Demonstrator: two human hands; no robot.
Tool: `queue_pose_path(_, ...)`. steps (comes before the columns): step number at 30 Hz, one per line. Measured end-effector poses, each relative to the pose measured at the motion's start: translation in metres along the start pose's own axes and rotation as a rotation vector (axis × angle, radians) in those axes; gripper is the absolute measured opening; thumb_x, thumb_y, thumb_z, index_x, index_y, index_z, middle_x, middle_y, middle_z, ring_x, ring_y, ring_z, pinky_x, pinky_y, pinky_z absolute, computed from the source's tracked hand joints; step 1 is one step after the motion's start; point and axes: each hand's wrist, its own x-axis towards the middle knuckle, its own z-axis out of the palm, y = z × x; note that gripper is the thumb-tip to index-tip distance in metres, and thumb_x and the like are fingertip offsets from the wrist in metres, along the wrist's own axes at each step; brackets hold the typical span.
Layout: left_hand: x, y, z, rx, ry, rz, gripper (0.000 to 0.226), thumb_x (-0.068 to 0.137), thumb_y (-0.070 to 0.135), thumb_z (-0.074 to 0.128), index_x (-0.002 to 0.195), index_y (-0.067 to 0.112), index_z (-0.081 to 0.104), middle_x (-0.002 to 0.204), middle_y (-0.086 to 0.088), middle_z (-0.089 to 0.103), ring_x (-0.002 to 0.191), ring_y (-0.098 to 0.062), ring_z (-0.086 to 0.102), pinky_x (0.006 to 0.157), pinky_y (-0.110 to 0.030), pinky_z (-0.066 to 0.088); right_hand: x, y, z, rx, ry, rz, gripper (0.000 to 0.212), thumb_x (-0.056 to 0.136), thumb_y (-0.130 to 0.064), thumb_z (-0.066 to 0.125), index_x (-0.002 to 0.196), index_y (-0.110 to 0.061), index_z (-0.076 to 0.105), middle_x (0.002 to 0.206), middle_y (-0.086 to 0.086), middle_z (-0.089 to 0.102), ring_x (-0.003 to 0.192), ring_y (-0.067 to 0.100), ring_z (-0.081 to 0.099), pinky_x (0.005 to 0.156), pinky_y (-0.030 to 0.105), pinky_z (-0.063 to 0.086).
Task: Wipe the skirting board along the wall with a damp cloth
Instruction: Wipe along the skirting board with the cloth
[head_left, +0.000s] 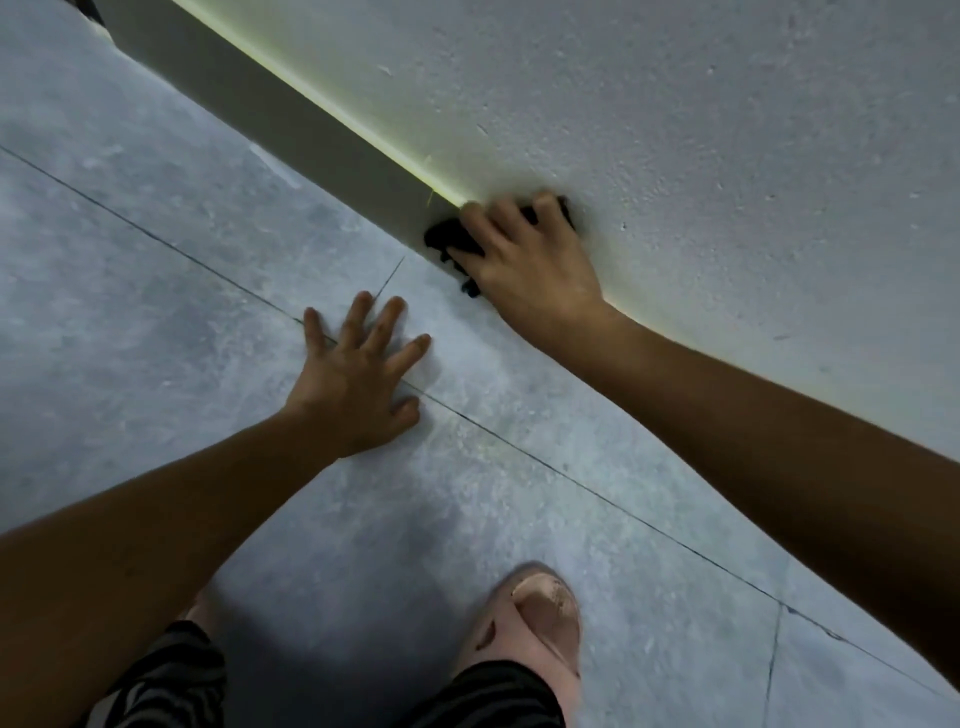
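My right hand (524, 260) presses a black cloth (451, 240) against the skirting board (291, 127), fingers spread and curled over the bunched fabric so that it is clamped between my palm and the board. The cloth sits at the board's top edge, where it meets the textured white wall (675, 104), and a few dark scraps of it hang down past my thumb to where the board meets the floor (130, 270). One corner of the cloth shows beyond my fingertips, up against the wall. The grey board runs away from the cloth toward the far left corner of the view, with a thin yellowish line of light along its upper edge.

My left hand (353, 384) lies flat on the floor, palm down, fingers splayed and holding nothing, just out from the skirting board and near my right hand without touching it. It rests across a dark joint line between the pale grey tiles.

Near the bottom edge, my foot in a pink slipper (540, 618) stands on the tiles, and striped trouser fabric (171, 675) shows beside it.
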Motion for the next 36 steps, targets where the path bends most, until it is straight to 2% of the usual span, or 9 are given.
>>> queue_pose_path(5,0.001,0.005,0.0,-0.008,0.013,-0.032,0.07,0.087,0.059,0.018,0.148,0.031,-0.002,0.158,-0.011,-0.014,0.143,-0.038,-0.015,0.108,-0.066,0.006,0.017,-0.013,0.009,-0.022,0.027,-0.066,0.04,0.091,-0.025,0.051,0.131,-0.025,0.054,0.139,-0.003,0.04,0.123,0.018,0.041,0.1,0.034,0.035)
queue_pose_path(10,0.002,0.015,-0.001,-0.076,0.079,0.036,0.064,0.091,0.053,0.016,0.149,0.025,0.01,0.158,-0.012,-0.014,0.144,-0.033,-0.014,0.112,-0.06,-0.002,-0.025,-0.011,0.03,-0.055,-0.085,-0.132,0.04,0.094,-0.026,0.046,0.133,-0.022,0.051,0.138,-0.001,0.037,0.124,0.021,0.037,0.103,0.037,0.032)
queue_pose_path(13,0.003,0.029,0.003,-0.108,0.055,0.134,0.064,0.09,0.057,0.01,0.148,0.035,-0.001,0.157,-0.006,-0.02,0.144,-0.03,-0.017,0.112,-0.06,-0.003,-0.059,-0.007,0.039,-0.055,-0.122,-0.118,0.042,0.094,-0.025,0.046,0.136,-0.023,0.048,0.138,-0.001,0.037,0.121,0.02,0.039,0.103,0.038,0.033)
queue_pose_path(18,0.005,0.044,0.009,-0.048,0.019,0.122,0.069,0.083,0.068,0.005,0.144,0.041,-0.015,0.157,-0.004,-0.021,0.142,-0.034,-0.021,0.106,-0.068,-0.001,-0.093,0.003,0.037,-0.056,-0.177,-0.042,0.045,0.09,-0.027,0.051,0.134,-0.035,0.048,0.136,-0.008,0.042,0.118,0.015,0.044,0.098,0.034,0.037)
queue_pose_path(21,0.005,0.045,0.009,-0.039,0.022,0.113,0.069,0.084,0.068,0.007,0.144,0.041,-0.014,0.157,-0.006,-0.021,0.142,-0.035,-0.021,0.106,-0.069,0.0,-0.083,0.008,0.027,-0.059,-0.131,0.006,0.044,0.088,-0.03,0.051,0.131,-0.039,0.051,0.134,-0.01,0.045,0.117,0.013,0.047,0.096,0.034,0.037)
queue_pose_path(24,0.005,0.048,0.009,-0.02,0.016,0.095,0.069,0.085,0.068,0.008,0.144,0.041,-0.015,0.157,-0.006,-0.022,0.142,-0.035,-0.021,0.107,-0.069,0.001,-0.049,0.007,0.015,0.003,0.006,0.079,0.04,0.085,-0.031,0.048,0.122,-0.042,0.06,0.126,-0.012,0.055,0.112,0.011,0.053,0.093,0.036,0.037)
queue_pose_path(26,0.003,0.047,0.009,-0.017,0.023,0.081,0.069,0.083,0.067,0.005,0.144,0.04,-0.015,0.157,-0.006,-0.022,0.142,-0.036,-0.02,0.107,-0.068,0.003,-0.026,-0.001,0.01,0.032,0.067,0.059,0.039,0.086,-0.027,0.048,0.121,-0.037,0.062,0.13,-0.01,0.054,0.114,0.014,0.052,0.096,0.037,0.035)
queue_pose_path(30,0.003,0.051,0.008,-0.006,0.029,0.081,0.07,0.082,0.066,0.003,0.144,0.039,-0.015,0.157,-0.007,-0.02,0.142,-0.036,-0.018,0.108,-0.068,0.006,-0.021,-0.013,0.026,0.025,-0.004,-0.022,0.036,0.094,-0.022,0.047,0.129,-0.02,0.057,0.138,-0.001,0.041,0.124,0.02,0.04,0.103,0.036,0.032)
queue_pose_path(36,0.004,0.054,0.011,0.012,0.049,0.085,0.071,0.083,0.063,0.002,0.147,0.035,-0.011,0.157,-0.011,-0.018,0.142,-0.04,-0.017,0.108,-0.067,0.002,-0.086,-0.008,0.058,-0.045,-0.161,-0.112,0.038,0.095,-0.032,0.045,0.13,-0.027,0.056,0.14,-0.004,0.041,0.124,0.019,0.041,0.104,0.038,0.033)
